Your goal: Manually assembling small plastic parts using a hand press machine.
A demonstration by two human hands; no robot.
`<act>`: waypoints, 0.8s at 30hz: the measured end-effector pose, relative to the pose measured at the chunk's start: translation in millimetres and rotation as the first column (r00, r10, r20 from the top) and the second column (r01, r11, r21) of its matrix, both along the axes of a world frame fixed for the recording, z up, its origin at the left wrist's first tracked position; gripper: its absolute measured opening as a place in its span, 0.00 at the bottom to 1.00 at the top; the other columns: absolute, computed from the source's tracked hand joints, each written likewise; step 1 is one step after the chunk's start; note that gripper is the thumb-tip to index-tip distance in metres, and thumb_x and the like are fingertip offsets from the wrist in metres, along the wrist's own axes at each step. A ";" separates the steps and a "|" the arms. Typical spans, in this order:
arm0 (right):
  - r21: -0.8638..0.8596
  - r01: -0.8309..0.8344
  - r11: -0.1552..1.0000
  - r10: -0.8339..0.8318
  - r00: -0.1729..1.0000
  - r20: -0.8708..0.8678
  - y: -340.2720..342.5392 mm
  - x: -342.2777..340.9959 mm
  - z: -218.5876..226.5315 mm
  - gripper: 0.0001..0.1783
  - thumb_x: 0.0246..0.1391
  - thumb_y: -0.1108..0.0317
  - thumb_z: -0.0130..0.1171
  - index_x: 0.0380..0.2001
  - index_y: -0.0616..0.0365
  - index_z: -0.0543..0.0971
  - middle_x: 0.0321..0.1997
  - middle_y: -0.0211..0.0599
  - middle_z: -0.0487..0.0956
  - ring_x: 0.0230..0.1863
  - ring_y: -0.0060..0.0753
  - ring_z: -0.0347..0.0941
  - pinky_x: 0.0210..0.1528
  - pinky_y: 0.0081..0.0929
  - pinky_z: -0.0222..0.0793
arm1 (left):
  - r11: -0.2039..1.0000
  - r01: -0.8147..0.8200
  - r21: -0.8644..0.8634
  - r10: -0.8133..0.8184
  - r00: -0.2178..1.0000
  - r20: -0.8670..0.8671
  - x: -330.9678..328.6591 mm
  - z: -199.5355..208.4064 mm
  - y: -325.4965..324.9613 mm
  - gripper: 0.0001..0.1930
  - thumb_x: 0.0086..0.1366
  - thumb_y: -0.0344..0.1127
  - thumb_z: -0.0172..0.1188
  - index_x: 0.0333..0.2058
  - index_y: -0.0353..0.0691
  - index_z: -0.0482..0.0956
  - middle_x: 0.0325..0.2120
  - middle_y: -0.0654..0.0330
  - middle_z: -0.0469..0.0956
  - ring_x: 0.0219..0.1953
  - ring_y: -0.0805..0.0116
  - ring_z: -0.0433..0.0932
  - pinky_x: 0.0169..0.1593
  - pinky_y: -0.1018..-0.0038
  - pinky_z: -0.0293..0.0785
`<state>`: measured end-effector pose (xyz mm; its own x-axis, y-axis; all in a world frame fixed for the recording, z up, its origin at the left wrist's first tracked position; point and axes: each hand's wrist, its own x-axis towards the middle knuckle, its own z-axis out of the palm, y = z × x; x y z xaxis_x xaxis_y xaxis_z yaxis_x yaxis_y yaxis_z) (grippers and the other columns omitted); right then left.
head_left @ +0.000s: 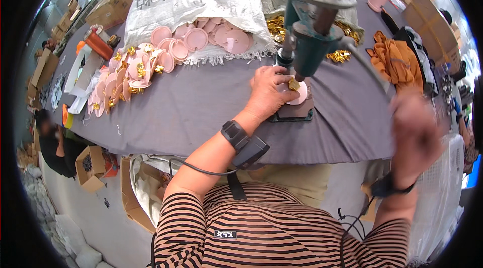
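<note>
My left hand [269, 89] is at the base of a green hand press [314, 41]. Its thumb and fingers grip the near left edge of a round pink plastic disc [301, 98] lying on the press base [294, 113]. On the disc, by my fingertips, sits a small gold metal piece [294, 84], right below the press's punch. My right hand [416, 135] is raised at the right, smeared by motion, so its fingers cannot be made out. Close to it is the end of the press's grey lever [370, 67].
A heap of pink discs with gold pieces [123, 82] lies to the left. More pink discs [196, 36] spill from a white woven sack [196, 1]. Gold pieces [339, 56] lie behind the press. Orange cloth [397, 59] rests at the right, and an open carton [90, 167] stands on the floor.
</note>
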<state>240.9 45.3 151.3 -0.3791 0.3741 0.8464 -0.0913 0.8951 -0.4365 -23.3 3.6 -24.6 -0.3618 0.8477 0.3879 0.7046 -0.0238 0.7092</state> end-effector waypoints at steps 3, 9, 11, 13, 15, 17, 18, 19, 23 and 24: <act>0.262 -0.040 0.964 -0.051 0.942 0.333 -24.4 16.9 -58.5 0.15 0.41 0.83 0.65 0.33 0.52 0.82 0.21 0.29 0.72 0.25 0.34 0.71 0.44 0.38 0.77 | 0.994 0.027 0.106 -0.026 1.000 -0.011 10.1 -4.8 13.4 0.18 0.44 0.44 0.77 0.37 0.51 0.88 0.49 0.66 0.78 0.56 0.55 0.69 0.61 0.59 0.64; 0.235 -0.099 0.967 0.024 0.953 0.301 -7.4 11.3 -3.3 0.11 0.43 0.81 0.66 0.30 0.55 0.79 0.22 0.31 0.73 0.24 0.29 0.69 0.42 0.35 0.76 | 0.986 0.023 0.166 -0.027 0.999 0.024 9.6 -15.1 8.9 0.17 0.45 0.39 0.75 0.37 0.47 0.86 0.45 0.66 0.79 0.55 0.56 0.70 0.59 0.60 0.66; -0.019 0.206 0.978 -0.192 0.937 0.292 42.9 17.9 55.7 0.05 0.60 0.70 0.62 0.32 0.60 0.79 0.27 0.33 0.76 0.26 0.25 0.70 0.34 0.25 0.70 | 0.984 0.019 0.175 -0.027 0.999 0.044 14.7 -10.1 8.8 0.17 0.47 0.40 0.75 0.37 0.46 0.86 0.45 0.67 0.79 0.54 0.56 0.70 0.59 0.61 0.65; -0.221 0.262 0.939 -0.175 0.921 0.347 74.6 -62.2 125.8 0.17 0.63 0.57 0.60 0.44 0.61 0.79 0.21 0.26 0.68 0.23 0.17 0.66 0.30 0.22 0.66 | 0.981 -0.024 0.192 0.018 0.999 0.034 9.5 -18.3 7.0 0.16 0.47 0.41 0.75 0.37 0.46 0.86 0.44 0.67 0.79 0.54 0.56 0.71 0.59 0.62 0.65; -0.407 0.091 0.909 0.115 0.884 0.453 139.9 -106.4 160.6 0.21 0.63 0.55 0.60 0.52 0.58 0.79 0.16 0.19 0.60 0.19 0.12 0.60 0.27 0.20 0.62 | 0.971 -0.043 0.237 0.020 0.995 0.100 9.5 -20.1 7.0 0.16 0.48 0.41 0.74 0.37 0.44 0.86 0.44 0.65 0.80 0.54 0.56 0.71 0.60 0.62 0.65; -0.486 0.052 0.872 0.216 0.850 0.480 176.8 -122.5 168.0 0.22 0.63 0.56 0.60 0.55 0.57 0.78 0.16 0.17 0.59 0.17 0.10 0.58 0.25 0.18 0.60 | 0.965 -0.063 0.255 0.024 0.988 0.154 -3.1 -24.5 -3.7 0.17 0.49 0.41 0.74 0.37 0.42 0.85 0.45 0.62 0.80 0.55 0.55 0.70 0.61 0.61 0.64; -0.533 0.031 0.846 0.262 0.846 0.465 182.9 -130.3 166.2 0.20 0.64 0.58 0.59 0.53 0.57 0.79 0.19 0.16 0.62 0.19 0.09 0.57 0.25 0.16 0.58 | 0.961 -0.094 0.258 0.037 0.976 0.216 -13.5 -23.9 -18.4 0.18 0.49 0.41 0.73 0.38 0.40 0.85 0.46 0.60 0.80 0.57 0.55 0.69 0.63 0.60 0.63; -0.578 0.012 0.816 0.305 0.841 0.448 188.6 -135.1 163.0 0.17 0.64 0.60 0.59 0.51 0.56 0.80 0.23 0.14 0.65 0.21 0.07 0.57 0.25 0.13 0.55 | 0.966 -0.069 0.251 0.033 0.989 0.143 -33.8 -25.1 -41.4 0.19 0.50 0.42 0.73 0.38 0.39 0.84 0.46 0.58 0.80 0.56 0.53 0.69 0.63 0.60 0.64; -0.437 0.091 0.895 0.125 0.890 0.440 207.7 -132.1 157.0 0.24 0.64 0.55 0.60 0.57 0.56 0.78 0.22 0.16 0.68 0.16 0.05 0.55 0.19 0.08 0.51 | 0.989 -0.139 0.049 0.144 0.982 -0.119 -107.1 -30.4 -138.6 0.18 0.51 0.43 0.75 0.39 0.41 0.85 0.44 0.59 0.81 0.54 0.55 0.73 0.62 0.60 0.64; -0.440 0.101 0.892 0.115 0.892 0.438 213.7 -125.4 156.5 0.24 0.64 0.55 0.60 0.57 0.56 0.78 0.22 0.16 0.68 0.16 0.05 0.55 0.19 0.08 0.51 | 0.993 -0.099 -0.057 0.093 0.991 -0.095 -117.6 -19.6 -152.7 0.19 0.52 0.42 0.75 0.42 0.43 0.85 0.45 0.59 0.81 0.55 0.56 0.73 0.62 0.62 0.65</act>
